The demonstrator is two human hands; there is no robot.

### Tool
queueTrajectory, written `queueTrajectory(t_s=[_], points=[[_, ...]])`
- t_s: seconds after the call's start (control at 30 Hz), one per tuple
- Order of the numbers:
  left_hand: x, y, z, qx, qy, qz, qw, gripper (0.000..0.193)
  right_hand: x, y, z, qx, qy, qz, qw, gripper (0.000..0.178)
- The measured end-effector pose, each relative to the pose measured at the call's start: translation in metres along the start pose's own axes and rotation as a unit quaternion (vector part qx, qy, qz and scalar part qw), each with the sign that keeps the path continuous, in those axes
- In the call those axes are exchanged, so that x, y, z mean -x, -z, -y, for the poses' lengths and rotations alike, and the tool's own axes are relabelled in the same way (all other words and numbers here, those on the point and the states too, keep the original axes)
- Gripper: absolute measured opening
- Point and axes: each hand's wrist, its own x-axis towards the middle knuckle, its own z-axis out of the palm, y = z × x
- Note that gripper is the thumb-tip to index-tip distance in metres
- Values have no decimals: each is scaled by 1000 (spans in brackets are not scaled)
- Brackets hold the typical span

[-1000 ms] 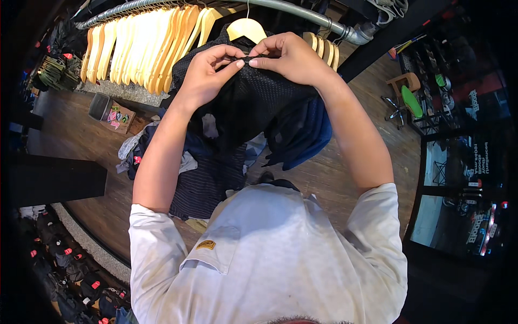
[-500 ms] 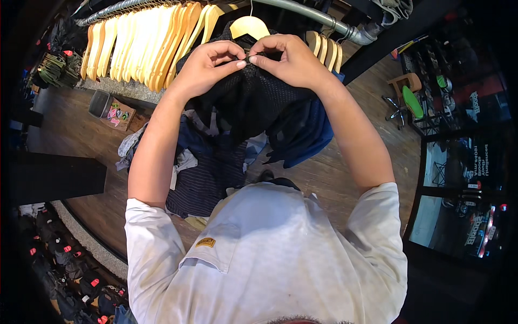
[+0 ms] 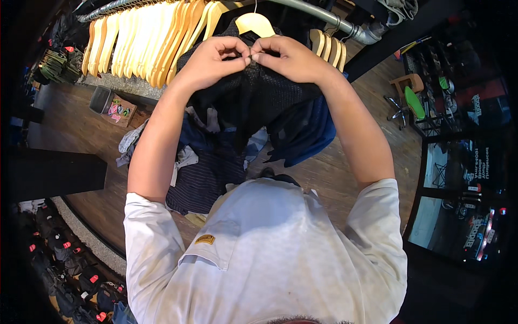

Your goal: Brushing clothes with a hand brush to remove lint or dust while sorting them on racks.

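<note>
A black textured shirt (image 3: 259, 97) hangs on a pale wooden hanger (image 3: 255, 24) from the metal rail. Both my hands meet at the front of its collar, their fingertips almost touching. My left hand (image 3: 217, 63) pinches one edge of the collar opening between thumb and fingers. My right hand (image 3: 286, 60) pinches the opposite edge in the same way. Any button between the fingertips is too small to make out. The shirt's lower part falls in dark folds below my wrists.
Several bare wooden hangers (image 3: 141, 43) crowd the pipe rail (image 3: 318, 17) on the left, with a few more at right. Below lies a pile of folded clothes (image 3: 208, 173). A grey bin (image 3: 101, 100) stands on the floor at left, a green-backed chair (image 3: 413, 102) at right.
My hands stay at the collar, pinching it, with only a slight shift of the fingers. The whole view has moved a little, and the hanger sits slightly further right.
</note>
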Motion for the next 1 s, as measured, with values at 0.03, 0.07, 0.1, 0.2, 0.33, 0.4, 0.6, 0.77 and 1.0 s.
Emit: queueTrajectory(t_s=[0.03,0.07,0.1,0.2,0.33,0.4,0.6,0.77,1.0], points=[[1,-1,-9,-55,11,-2,998,11,3,-1,9,128,18,-29,991,20],[1,-1,-8,-56,10,-1,998,11,4,-2,14,253,36,-57,965,20],[0,0,-7,-62,11,-14,998,10,3,-4,14,272,41,-82,958,21],[-1,6,-6,-73,-3,-17,997,12,4,-3,16,328,70,-98,937,24],[1,9,-13,-83,8,-11,996,19,6,5,19,286,22,-34,957,28],[2,4,-23,-229,-41,-35,972,22,11,4,24,321,18,-49,946,31],[-5,19,-31,-506,-48,-16,861,26,2,-7,9,426,26,-126,896,25],[-20,24,-6,-496,-156,-64,852,32,2,-30,1,360,-20,-302,882,48],[-47,31,59,-395,-87,-109,908,96,3,-40,-15,232,-267,-322,878,51]])
